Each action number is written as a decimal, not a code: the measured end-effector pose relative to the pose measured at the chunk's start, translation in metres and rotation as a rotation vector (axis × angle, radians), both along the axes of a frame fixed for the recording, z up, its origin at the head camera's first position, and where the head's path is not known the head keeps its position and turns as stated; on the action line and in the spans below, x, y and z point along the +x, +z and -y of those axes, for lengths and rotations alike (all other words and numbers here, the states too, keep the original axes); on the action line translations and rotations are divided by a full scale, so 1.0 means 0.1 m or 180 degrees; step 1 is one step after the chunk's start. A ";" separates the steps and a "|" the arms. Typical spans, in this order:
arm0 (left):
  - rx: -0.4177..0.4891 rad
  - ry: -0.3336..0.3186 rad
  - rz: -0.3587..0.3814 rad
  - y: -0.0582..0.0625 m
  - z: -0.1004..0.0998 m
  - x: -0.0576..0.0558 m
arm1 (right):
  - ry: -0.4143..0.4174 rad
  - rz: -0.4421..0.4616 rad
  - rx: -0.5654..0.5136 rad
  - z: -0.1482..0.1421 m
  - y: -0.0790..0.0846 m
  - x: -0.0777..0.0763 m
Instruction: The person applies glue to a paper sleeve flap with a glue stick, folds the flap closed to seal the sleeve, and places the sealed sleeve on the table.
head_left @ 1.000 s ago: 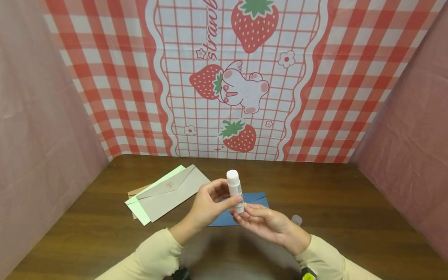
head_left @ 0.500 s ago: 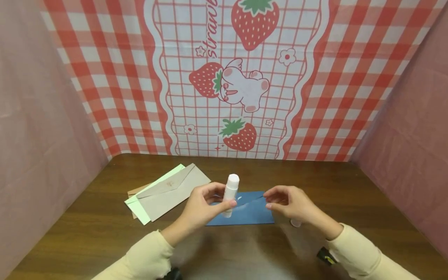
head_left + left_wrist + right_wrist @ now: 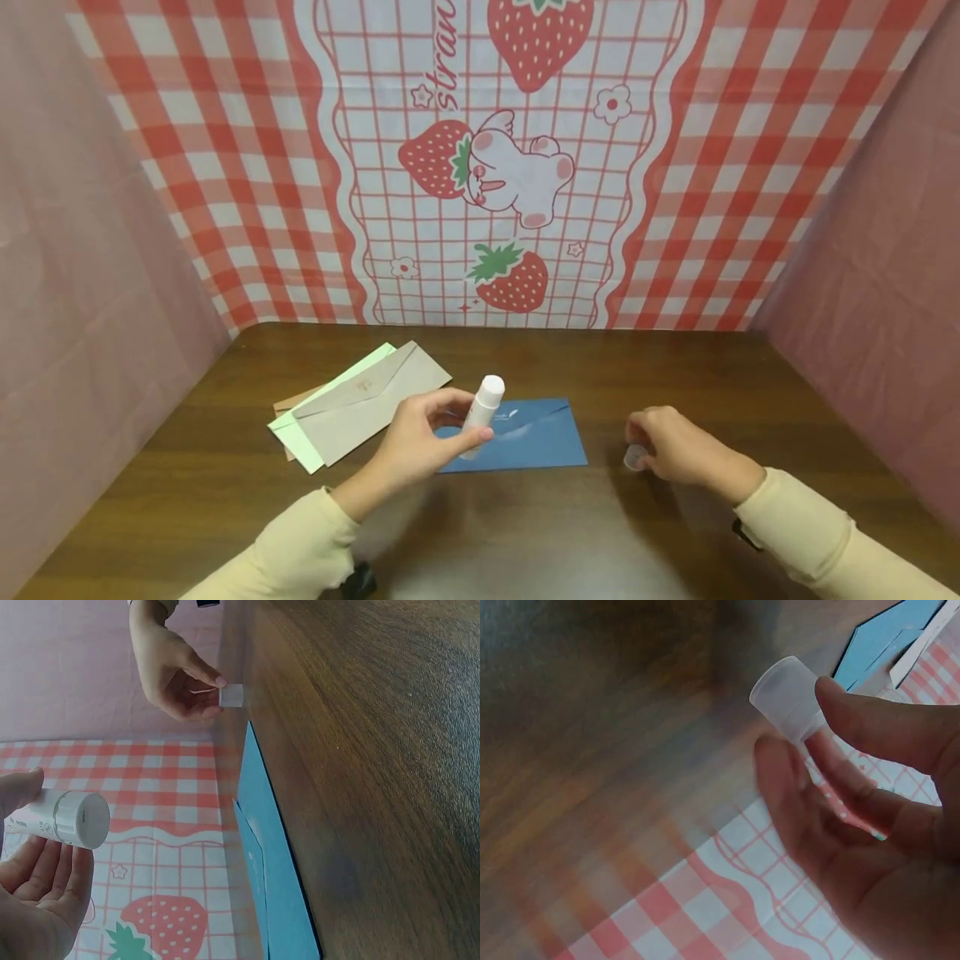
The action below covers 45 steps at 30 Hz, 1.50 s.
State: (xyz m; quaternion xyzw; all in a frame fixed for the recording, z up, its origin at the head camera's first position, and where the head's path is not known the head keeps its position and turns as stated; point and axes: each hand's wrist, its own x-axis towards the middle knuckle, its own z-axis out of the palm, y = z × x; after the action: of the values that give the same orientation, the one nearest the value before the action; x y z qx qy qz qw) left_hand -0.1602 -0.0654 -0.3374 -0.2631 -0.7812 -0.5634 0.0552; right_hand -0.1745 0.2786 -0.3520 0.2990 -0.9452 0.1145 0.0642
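In the head view my left hand [image 3: 417, 435] grips a white glue stick [image 3: 482, 410], tilted and uncapped at its upper end, above the blue envelope [image 3: 543, 437]. To the right, my right hand [image 3: 684, 447] reaches down to a translucent glue stick cap [image 3: 635, 457] at the tabletop. Thumb and fingers lie on either side of this cap [image 3: 789, 696] in the right wrist view, pinching it near its edge. The left wrist view shows the base end of the glue stick [image 3: 71, 817], with thumb and fingers curled round its body.
A grey envelope [image 3: 375, 408] overlaps a light green envelope [image 3: 300, 446] and a brown one [image 3: 288, 403] at the left of the wooden table [image 3: 540, 533]. A red-and-white strawberry cloth [image 3: 525, 183] hangs behind, with pink cloth [image 3: 870, 275] at the sides.
My right hand has left the glue stick and moved right and down to the cap. The left hand has shifted slightly left, still holding the glue stick, now more tilted.
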 end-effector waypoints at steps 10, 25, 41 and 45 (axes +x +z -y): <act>-0.0185 -0.0020 -0.0213 0.01 0.00 0.04 | 0.0293 0.0306 -0.1324 0.49 0.58 0.02; -0.0222 -0.0070 -0.0273 0.05 -0.03 0.07 | 0.0579 0.0304 -0.1920 1.00 0.83 0.20; -0.0353 -0.0197 -0.0748 0.07 0.01 0.08 | 0.0876 0.0510 -0.1629 1.08 0.89 0.17; -0.0276 -0.0181 -0.0893 0.05 -0.01 0.09 | 0.0885 0.0559 -0.1636 1.11 0.89 0.20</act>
State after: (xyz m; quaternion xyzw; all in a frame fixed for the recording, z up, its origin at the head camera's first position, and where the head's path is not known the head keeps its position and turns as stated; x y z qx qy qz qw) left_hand -0.1509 -0.0647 -0.3321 -0.3634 -0.7816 -0.4882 0.1364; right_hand -0.1549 0.1677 -0.2632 0.3885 -0.8372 0.3830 0.0396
